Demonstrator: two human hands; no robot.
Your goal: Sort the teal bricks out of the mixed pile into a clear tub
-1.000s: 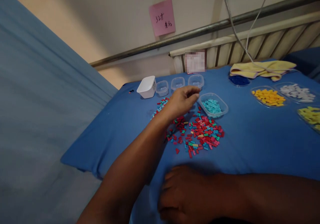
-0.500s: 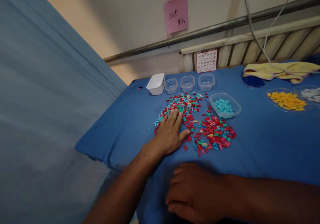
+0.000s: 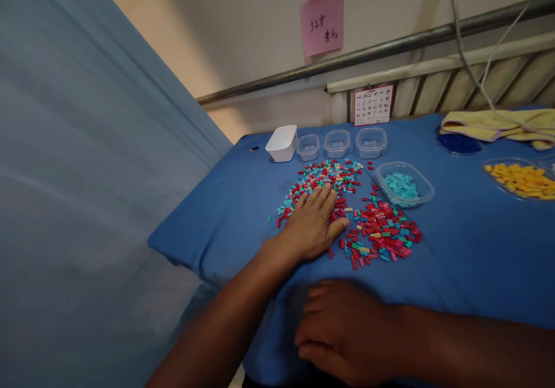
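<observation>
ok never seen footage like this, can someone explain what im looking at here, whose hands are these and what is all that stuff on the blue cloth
There is no machine here: a person wears a camera on the head, so the single view looks forward and down at their own two bare hands. The left hand lies flat, palm down and fingers spread, on a pile of small red and teal pieces scattered on a blue cloth. The right hand rests on the cloth near the front edge, holding nothing that shows. Beside the pile stands a clear tub with light blue pieces. Behind it are a white box and three empty clear tubs. To the right sit a tray of yellow pieces and a yellow towel. A pink note hangs on the wall.
</observation>
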